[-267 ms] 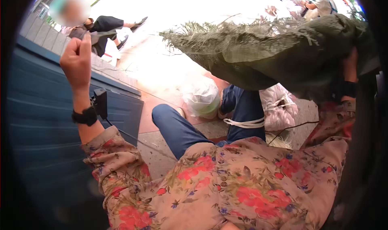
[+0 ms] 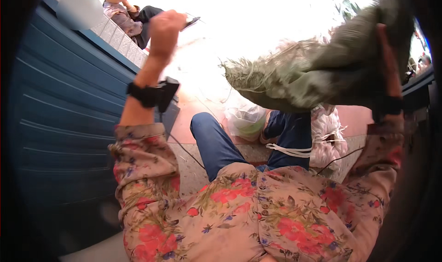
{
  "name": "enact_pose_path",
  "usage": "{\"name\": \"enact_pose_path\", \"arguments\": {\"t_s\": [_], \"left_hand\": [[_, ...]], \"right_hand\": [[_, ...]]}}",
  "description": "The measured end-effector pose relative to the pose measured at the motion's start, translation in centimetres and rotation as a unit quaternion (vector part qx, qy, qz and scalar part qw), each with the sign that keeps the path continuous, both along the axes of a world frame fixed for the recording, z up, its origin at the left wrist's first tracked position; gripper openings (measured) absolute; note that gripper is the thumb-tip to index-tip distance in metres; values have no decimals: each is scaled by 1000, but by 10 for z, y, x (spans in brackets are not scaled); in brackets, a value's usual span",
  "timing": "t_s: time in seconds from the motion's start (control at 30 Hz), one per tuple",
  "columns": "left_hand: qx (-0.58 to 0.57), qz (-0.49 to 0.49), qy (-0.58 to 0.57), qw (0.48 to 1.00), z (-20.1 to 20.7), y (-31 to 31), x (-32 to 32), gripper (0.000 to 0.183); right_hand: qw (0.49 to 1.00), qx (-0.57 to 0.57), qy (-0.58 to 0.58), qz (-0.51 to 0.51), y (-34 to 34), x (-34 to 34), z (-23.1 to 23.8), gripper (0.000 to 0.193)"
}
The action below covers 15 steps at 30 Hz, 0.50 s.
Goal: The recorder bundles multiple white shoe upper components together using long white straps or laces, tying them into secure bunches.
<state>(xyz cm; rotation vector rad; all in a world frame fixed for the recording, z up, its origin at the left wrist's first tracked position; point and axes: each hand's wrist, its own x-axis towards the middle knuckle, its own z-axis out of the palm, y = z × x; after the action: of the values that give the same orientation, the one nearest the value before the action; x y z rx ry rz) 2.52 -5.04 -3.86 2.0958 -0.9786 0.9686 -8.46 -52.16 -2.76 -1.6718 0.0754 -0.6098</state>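
My left hand point(image 2: 165, 34) is raised at the upper left, blurred, its fingers curled closed. Whatever it may pinch cannot be made out. On the right, a frayed green woven sack point(image 2: 317, 73) hangs in the air above my knees, its ragged edge toward the left. My right hand point(image 2: 386, 43) is up against the sack's right part and grips it; the fingers are mostly hidden in its folds and blurred.
A dark blue ribbed panel point(image 2: 78, 123) stands along my left. Between my feet sits a white plastic bag point(image 2: 246, 119). White cord point(image 2: 290, 150) loops round my right leg, beside a bundle of pale strands point(image 2: 327, 135). Another person point(image 2: 126, 20) sits at the upper left.
My left hand has moved right and up, staying closed. The sack has swung, its right part now raised and bunched higher with my right hand. The whole view has shifted too.
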Motion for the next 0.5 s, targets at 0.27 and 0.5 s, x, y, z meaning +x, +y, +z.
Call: {"name": "enact_pose_path", "arguments": {"t_s": [0.27,0.5], "left_hand": [[56,-87,160,982,-30,-94,-29,12],[-54,-135,473,869,-12,-51,-70,27]], "right_hand": [[930,-161,-109,311,266,72,-112,59],[977,-16,-164,132,252,111,-122,36]]}}
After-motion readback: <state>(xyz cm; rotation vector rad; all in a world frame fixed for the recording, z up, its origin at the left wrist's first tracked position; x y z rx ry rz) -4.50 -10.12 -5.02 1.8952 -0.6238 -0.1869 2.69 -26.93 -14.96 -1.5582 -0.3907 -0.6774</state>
